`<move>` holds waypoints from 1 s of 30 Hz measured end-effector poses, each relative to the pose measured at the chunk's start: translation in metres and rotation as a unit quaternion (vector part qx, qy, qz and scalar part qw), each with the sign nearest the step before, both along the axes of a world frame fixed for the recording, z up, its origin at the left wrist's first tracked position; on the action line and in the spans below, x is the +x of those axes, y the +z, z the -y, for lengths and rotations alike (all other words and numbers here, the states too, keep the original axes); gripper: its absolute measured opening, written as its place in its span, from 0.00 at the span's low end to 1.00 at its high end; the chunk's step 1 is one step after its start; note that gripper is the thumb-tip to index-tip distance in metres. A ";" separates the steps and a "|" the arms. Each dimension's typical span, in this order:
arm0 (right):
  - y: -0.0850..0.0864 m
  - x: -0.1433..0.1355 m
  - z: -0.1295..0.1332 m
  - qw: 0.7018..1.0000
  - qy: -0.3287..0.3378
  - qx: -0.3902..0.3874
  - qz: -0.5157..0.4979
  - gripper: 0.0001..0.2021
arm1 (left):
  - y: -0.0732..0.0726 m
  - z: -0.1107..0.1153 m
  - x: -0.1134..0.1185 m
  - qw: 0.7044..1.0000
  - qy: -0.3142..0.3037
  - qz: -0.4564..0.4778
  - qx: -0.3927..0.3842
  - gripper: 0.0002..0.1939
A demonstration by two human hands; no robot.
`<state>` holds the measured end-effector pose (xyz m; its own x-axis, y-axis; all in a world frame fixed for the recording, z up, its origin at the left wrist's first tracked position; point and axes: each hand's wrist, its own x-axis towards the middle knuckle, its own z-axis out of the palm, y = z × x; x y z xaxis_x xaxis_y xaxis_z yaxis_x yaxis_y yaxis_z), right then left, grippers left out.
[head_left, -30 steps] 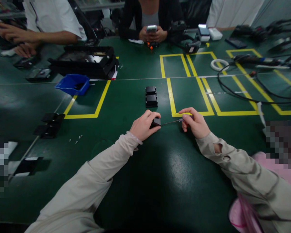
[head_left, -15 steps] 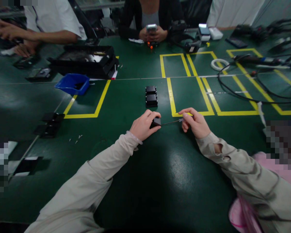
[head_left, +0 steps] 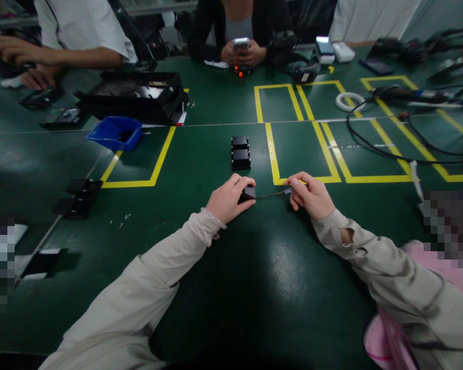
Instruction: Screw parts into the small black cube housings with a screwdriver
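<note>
My left hand point(head_left: 231, 198) is closed around a small black block-like part point(head_left: 249, 193) on the green table, thumb in front and fingers over the top. My right hand point(head_left: 310, 195) grips a screwdriver point(head_left: 272, 194) by its handle, mostly hidden in the fingers. The thin shaft lies nearly level and points left, its tip meeting the right side of the black part. Just beyond my left hand stand black box-shaped parts point(head_left: 241, 152) in a short row. Several small screws point(head_left: 125, 218) lie loose to the left.
More black parts point(head_left: 79, 199) sit at the left, near a blue bin point(head_left: 116, 133) and stacked black trays point(head_left: 139, 97). Yellow tape outlines point(head_left: 306, 180) mark the table. A cable point(head_left: 355, 134) and white tape roll point(head_left: 349, 102) lie right. Across the table, a person holds a phone point(head_left: 241, 45).
Both of my hands stay almost where they were, still holding the black part and the screwdriver. At the far left, a co-worker's hand has shifted slightly left.
</note>
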<state>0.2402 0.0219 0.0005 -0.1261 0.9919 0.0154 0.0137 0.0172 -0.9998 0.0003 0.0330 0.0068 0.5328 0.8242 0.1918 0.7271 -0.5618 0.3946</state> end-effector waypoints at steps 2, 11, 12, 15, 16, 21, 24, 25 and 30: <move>0.000 0.000 0.000 1.000 -0.002 0.003 0.003 0.15 | 0.000 0.000 0.000 1.000 0.000 0.002 0.001 0.20; -0.002 0.001 -0.001 1.000 -0.002 0.000 0.000 0.13 | 0.000 0.000 0.000 1.000 0.003 -0.005 -0.003 0.19; -0.002 0.001 -0.001 1.000 -0.003 -0.001 -0.004 0.14 | 0.000 0.000 0.000 1.000 0.004 -0.005 -0.003 0.19; -0.001 0.000 0.000 1.000 -0.006 -0.002 0.001 0.15 | 0.000 0.000 0.000 1.000 0.003 -0.003 0.000 0.19; -0.001 0.000 0.000 1.000 -0.006 0.000 -0.001 0.15 | 0.000 0.000 0.000 1.000 0.002 -0.002 0.001 0.19; -0.003 0.003 -0.001 1.000 -0.002 0.009 0.018 0.13 | -0.001 0.000 0.000 1.000 0.000 0.000 -0.001 0.19; -0.004 0.002 -0.001 1.000 -0.001 0.005 0.005 0.12 | -0.001 0.001 0.000 1.000 0.001 0.000 0.000 0.19; -0.004 0.002 -0.001 1.000 -0.001 0.004 0.000 0.12 | -0.001 0.001 0.000 1.000 0.003 -0.001 0.000 0.19; -0.002 0.001 0.000 1.000 0.000 0.006 0.000 0.12 | 0.000 0.001 0.000 1.000 0.003 0.000 -0.001 0.19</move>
<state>0.2413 0.0223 -0.0017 -0.1252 0.9917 0.0274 0.0145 0.0295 -0.9995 0.0003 0.0324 0.0068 0.5273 0.8281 0.1903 0.7312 -0.5563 0.3949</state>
